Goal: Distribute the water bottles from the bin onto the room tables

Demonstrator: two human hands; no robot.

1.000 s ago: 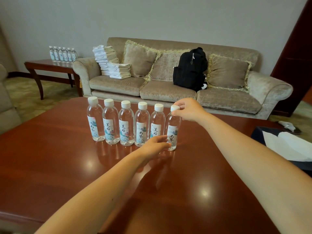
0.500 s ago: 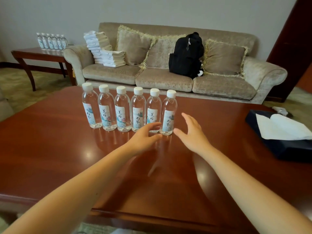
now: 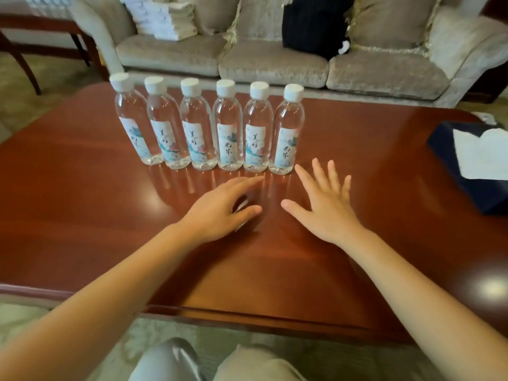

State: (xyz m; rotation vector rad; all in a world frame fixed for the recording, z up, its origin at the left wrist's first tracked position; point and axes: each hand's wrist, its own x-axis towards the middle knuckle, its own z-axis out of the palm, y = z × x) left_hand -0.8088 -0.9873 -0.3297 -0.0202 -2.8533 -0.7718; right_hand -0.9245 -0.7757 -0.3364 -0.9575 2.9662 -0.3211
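Several clear water bottles (image 3: 229, 127) with white caps and pale printed labels stand upright in a tight row on the dark red wooden table (image 3: 82, 188). My left hand (image 3: 220, 210) hovers just in front of the row, fingers straight and pointing at the bottles, holding nothing. My right hand (image 3: 324, 202) is spread flat with fingers apart, just right of the left hand and a little in front of the rightmost bottle (image 3: 287, 130). Neither hand touches a bottle. No bin is in view.
A dark blue tissue box (image 3: 472, 171) with a white tissue sits at the table's right edge. Behind the table stands a beige sofa (image 3: 275, 61) with folded white towels (image 3: 165, 20) and a black backpack (image 3: 313, 26). A side table (image 3: 16, 23) is at far left.
My right hand let go of the rightmost bottle's cap and dropped down in front of the row. Both hands drew back from the bottles and opened. The view tilted downward.
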